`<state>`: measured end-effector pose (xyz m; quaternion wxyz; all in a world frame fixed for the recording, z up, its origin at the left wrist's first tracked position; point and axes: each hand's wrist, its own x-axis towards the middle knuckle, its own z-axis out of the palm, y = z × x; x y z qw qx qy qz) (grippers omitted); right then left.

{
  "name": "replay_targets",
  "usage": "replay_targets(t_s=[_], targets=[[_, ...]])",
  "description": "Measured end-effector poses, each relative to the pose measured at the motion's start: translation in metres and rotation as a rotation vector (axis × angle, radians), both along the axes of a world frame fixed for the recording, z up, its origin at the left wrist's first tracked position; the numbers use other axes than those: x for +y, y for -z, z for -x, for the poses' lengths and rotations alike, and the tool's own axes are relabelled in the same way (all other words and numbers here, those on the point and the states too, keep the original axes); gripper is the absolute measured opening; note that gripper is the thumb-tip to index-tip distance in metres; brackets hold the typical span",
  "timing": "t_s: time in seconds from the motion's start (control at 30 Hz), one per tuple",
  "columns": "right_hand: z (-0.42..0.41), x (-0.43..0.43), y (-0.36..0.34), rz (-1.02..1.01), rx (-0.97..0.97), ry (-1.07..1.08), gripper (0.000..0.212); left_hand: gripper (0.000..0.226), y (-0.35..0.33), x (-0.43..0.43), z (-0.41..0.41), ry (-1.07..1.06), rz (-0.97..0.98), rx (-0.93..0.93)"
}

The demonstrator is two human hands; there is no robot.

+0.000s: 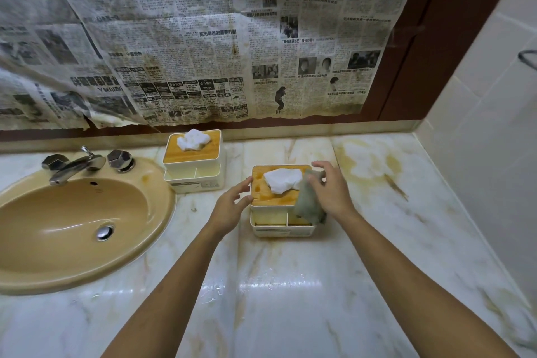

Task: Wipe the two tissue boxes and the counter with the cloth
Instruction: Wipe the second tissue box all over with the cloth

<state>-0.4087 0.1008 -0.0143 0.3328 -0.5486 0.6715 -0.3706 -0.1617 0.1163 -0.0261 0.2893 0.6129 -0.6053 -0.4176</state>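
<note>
Two white tissue boxes with wooden lids stand on the marble counter [290, 285]. The near tissue box [263, 193] is at the centre, with a white tissue poking out of its lid. My left hand [229, 208] rests against its left side, fingers apart. My right hand [329, 192] holds a grey-green cloth [308, 203] against the box's right front corner. The far tissue box [193, 171] stands by the back ledge, to the left, with nothing touching it.
A tan sink [72, 224] with a chrome tap [72, 166] fills the left side. Yellowed newspaper [203, 38] covers the mirror behind. A tiled wall [479, 139] closes the right end. Yellow-brown stains [386, 166] mark the counter at the back right.
</note>
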Motion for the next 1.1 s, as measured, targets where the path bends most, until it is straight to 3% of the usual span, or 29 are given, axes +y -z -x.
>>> replay_targets(t_s=[0.13, 0.37, 0.5, 0.8, 1.1], targets=[[-0.004, 0.014, 0.029, -0.098, 0.187, -0.117, 0.064, 0.046, -0.001, 0.001, 0.000, -0.002, 0.004, -0.006], [-0.017, 0.031, 0.021, 0.034, 0.556, -0.095, 0.050, 0.047, 0.002, 0.000, -0.001, -0.002, 0.002, -0.004], [-0.017, 0.040, 0.026, -0.107, 0.545, -0.213, 0.053, 0.047, 0.001, 0.000, 0.000, 0.006, 0.018, -0.014], [0.006, -0.020, 0.026, -0.137, 0.564, -0.345, 0.054, 0.046, -0.002, 0.000, 0.001, 0.009, 0.035, -0.050], [-0.007, 0.022, 0.026, -0.184, 0.587, -0.298, 0.056, 0.045, 0.008, -0.004, -0.005, 0.020, 0.049, -0.064]])
